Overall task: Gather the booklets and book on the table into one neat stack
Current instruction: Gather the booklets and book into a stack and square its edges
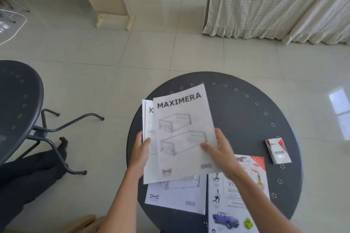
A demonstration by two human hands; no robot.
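I hold two white booklets above the round black table [246,119]. The MAXIMERA booklet [181,134] lies on top, gripped at its lower right by my right hand [219,149]. Under it, a second booklet [148,125] sticks out to the left, and my left hand [141,149] grips its left edge. A third white booklet [176,196] lies flat on the table beneath them. To its right rests a colourful visual dictionary book [236,204], partly covered by my right forearm.
A red and white VESS box [278,150] stands on the table's right side. Another black round table [17,104] with curved metal legs is at the left, with dark cloth on the floor. Tiled floor and curtains lie beyond.
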